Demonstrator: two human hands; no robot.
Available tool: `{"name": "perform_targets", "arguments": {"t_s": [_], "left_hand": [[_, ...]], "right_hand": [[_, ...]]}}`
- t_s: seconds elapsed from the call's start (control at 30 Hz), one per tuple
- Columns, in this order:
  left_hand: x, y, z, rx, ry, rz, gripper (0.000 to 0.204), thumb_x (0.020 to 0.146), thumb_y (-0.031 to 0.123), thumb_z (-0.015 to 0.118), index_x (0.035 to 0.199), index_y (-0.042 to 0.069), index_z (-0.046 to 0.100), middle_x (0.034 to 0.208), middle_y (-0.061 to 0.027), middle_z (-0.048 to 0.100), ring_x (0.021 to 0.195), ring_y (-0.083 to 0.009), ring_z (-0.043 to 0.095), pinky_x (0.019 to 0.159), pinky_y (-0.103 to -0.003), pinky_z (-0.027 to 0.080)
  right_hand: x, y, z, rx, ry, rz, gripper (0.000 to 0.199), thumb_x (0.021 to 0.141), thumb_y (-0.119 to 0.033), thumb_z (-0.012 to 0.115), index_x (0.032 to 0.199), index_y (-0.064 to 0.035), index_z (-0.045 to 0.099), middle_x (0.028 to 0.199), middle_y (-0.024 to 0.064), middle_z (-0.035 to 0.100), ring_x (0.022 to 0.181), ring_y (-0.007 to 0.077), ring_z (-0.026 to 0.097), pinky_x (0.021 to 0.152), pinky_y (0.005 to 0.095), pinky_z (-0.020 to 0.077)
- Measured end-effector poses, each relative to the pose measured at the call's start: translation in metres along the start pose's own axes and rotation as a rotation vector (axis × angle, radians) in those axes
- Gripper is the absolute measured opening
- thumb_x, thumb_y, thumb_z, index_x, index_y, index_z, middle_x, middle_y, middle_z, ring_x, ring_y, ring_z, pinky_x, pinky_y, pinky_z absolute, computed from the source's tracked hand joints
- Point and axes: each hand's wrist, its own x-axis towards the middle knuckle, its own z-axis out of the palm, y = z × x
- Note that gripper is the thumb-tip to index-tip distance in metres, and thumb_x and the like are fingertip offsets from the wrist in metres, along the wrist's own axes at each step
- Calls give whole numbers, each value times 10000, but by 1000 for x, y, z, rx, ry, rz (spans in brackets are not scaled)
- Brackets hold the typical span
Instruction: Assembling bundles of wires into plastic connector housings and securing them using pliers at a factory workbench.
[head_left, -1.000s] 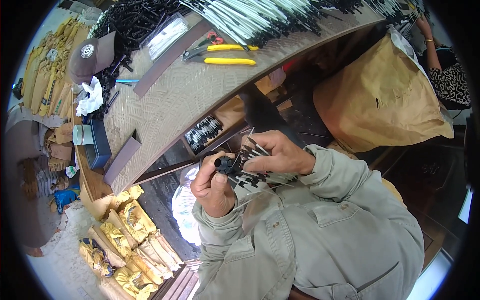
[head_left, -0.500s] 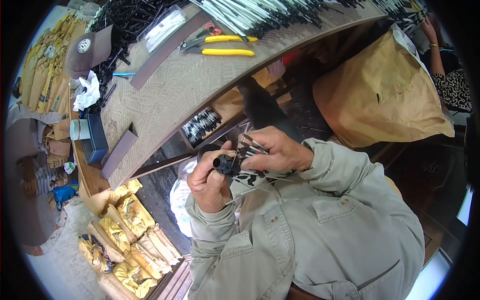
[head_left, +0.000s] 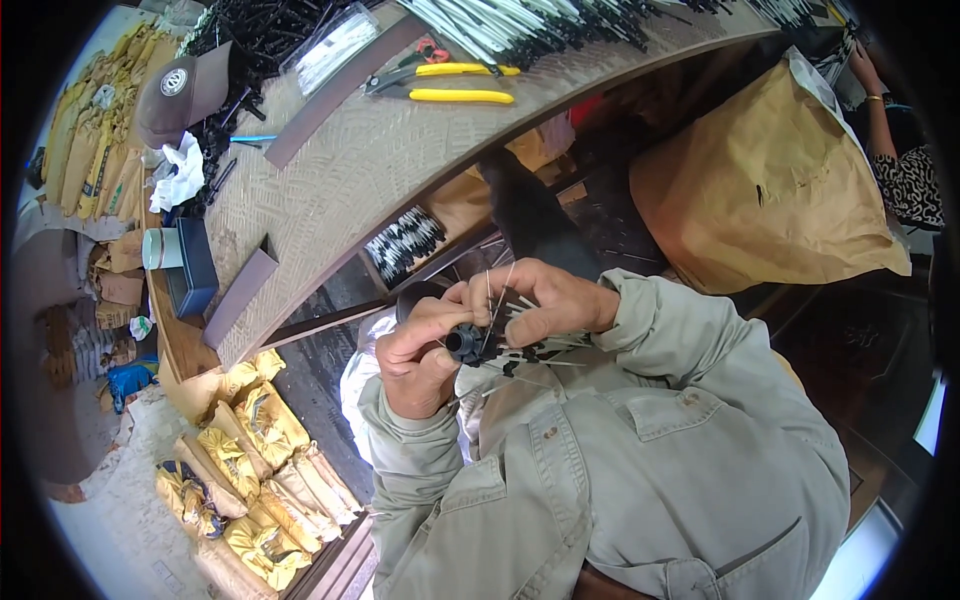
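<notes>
In front of my chest I hold what looks like an umbrella frame, a round black hub (head_left: 466,344) with several thin black and white ribs (head_left: 545,352) fanning out from it. My left hand (head_left: 415,362) is closed round the hub, its open round end showing between thumb and fingers. From the other side my right hand (head_left: 555,305) grips among the ribs, thumb bent, fingertips close to the left hand's. A thin wire or string (head_left: 489,298) rises at the fingertips; exactly which fingers pinch it is hidden.
The worktable (head_left: 340,190) curves ahead, with yellow-handled pliers (head_left: 462,96), piled rods (head_left: 540,30), a cap (head_left: 180,100) and a blue box (head_left: 196,265). Wrapped bundles (head_left: 262,470) fill a crate at lower left. A large brown paper sack (head_left: 760,190) stands right; beyond it is another person's arm (head_left: 880,125).
My fingers have drawn closer together over the hub, and the thin wire or string now stands up between them. The hub has shifted slightly right and down.
</notes>
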Motion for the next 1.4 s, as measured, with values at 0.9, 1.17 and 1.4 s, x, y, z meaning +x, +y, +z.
{"name": "perform_targets", "arguments": {"t_s": [0.9, 1.17, 1.4], "left_hand": [[34, 23, -4, 157, -421, 131, 379, 770, 371, 660, 927, 27, 686, 1068, -146, 539, 1024, -285, 445, 930, -400, 295], [29, 51, 24, 711, -182, 78, 485, 763, 178, 655, 1190, -15, 532, 1214, -177, 526, 1197, -330, 440, 1032, -460, 204], [6, 11, 26, 349, 218, 2, 373, 812, 136, 579, 1126, -65, 554, 1154, -175, 561, 1205, -296, 430, 1040, -456, 217]], "right_hand": [[3, -34, 0, 48, -283, 252, 268, 670, -117, 759, 824, 22, 590, 916, 79, 618, 827, 115, 545, 710, 283, 426], [-9, -58, 15, -647, 268, -419, 261, 675, -58, 740, 702, -33, 481, 983, 183, 581, 870, 283, 589, 724, 318, 456], [2, -29, 15, -547, 269, -274, 248, 705, -60, 733, 762, -23, 495, 1024, 160, 573, 916, 233, 567, 782, 306, 433]]}}
